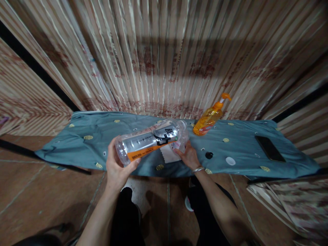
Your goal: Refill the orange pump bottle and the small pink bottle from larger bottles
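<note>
A large clear bottle with an orange and silver label is tilted sideways above the cloth-covered table. Its base end is gripped by my left hand, thumb along the near side. My right hand, a bracelet at its wrist, is closed round something clear and plastic near the neck end; whether this is a separate piece I cannot make out. Partly under the bottle lies a pale cloth. An orange pump bottle stands behind and to the right of my right hand.
On the blue-green table cloth lie a small black cap, a white round lid and a dark phone farther right. A pleated curtain hangs behind the table. Black poles slant at both sides.
</note>
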A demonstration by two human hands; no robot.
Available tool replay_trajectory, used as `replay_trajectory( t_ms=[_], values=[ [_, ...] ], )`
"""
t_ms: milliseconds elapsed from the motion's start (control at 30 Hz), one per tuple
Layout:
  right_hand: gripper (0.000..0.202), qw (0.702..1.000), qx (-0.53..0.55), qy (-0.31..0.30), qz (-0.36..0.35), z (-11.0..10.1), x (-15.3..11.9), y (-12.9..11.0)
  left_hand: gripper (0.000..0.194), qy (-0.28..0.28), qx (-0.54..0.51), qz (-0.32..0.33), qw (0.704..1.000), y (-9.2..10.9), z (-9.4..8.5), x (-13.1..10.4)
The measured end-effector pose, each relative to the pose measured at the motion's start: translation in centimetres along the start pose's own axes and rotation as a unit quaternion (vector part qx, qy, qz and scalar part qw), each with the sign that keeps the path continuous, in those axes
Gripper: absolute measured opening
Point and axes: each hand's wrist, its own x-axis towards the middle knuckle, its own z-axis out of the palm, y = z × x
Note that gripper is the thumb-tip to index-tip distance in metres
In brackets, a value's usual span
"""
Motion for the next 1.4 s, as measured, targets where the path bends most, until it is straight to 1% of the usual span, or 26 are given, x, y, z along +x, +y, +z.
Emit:
replay_trajectory(
  t_ms=[200, 333, 467, 667, 900, 1100, 1400],
  values=[
    [0.049, 1.000, 0.018, -0.001, 0.004, -0.2, -0.1, -0.3, 0.107, -0.004, 0.001, -0.003, 1.000, 0.0, 0.1, 0.0],
    [0.050, 1.000, 0.011, 0.002, 0.021, -0.1, -0.1, -0.5, 0.106, -0.002, -0.007, -0.001, 1.000, -0.1, 0.2, 0.1],
    [0.052, 1.000, 0.005, 0.001, 0.023, 0.1, -0.2, -0.7, 0.106, -0.005, -0.019, 0.002, 1.000, 0.1, 0.4, 0.2],
    [0.052, 1.000, 0.007, 0.006, 0.011, 0.3, 0.0, -0.2, 0.110, -0.012, -0.019, -0.019, 1.000, 0.2, 0.4, 0.2],
    [0.046, 1.000, 0.016, 0.018, -0.009, 0.6, 0.0, 0.2, 0.106, -0.022, -0.019, -0.013, 0.999, 0.4, 0.2, 0.2],
    [0.048, 1.000, 0.023, 0.018, 0.003, 0.5, -0.3, -0.1, 0.106, -0.021, -0.019, -0.022, 0.999, 0.6, -0.2, 0.2],
    [0.049, 0.999, 0.041, 0.009, -0.008, 0.9, -0.3, 0.0, 0.106, -0.014, -0.008, -0.015, 1.000, 0.7, -0.5, 0.1]
  ],
)
